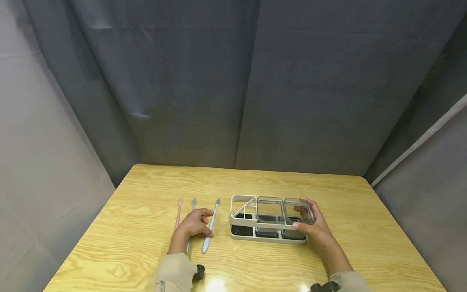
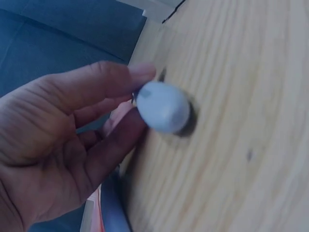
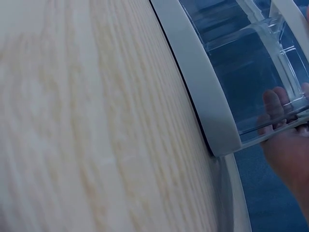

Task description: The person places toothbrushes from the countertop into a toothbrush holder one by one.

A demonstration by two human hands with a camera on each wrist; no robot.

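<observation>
My left hand (image 1: 208, 223) pinches the shaft of a light blue toothbrush (image 1: 213, 217) that lies on the wooden table (image 1: 146, 190). The left wrist view shows the brush's rounded handle end (image 2: 164, 107) between the thumb and fingers of that hand (image 2: 72, 140). My right hand (image 1: 304, 219) grips the right end of a beige toothbrush holder (image 1: 242, 235), with fingers curled over its rightmost clear cup (image 1: 297, 209). In the right wrist view the fingers (image 3: 282, 145) show through the clear cup (image 3: 251, 82) beside the holder's rim (image 3: 203, 96).
A pink toothbrush (image 1: 178, 213) and a grey-blue toothbrush (image 1: 193, 203) lie left of the light blue one, the grey-blue one partly under my left hand. A second clear cup (image 1: 270, 211) sits in the holder. Dark curtains close in the table on three sides.
</observation>
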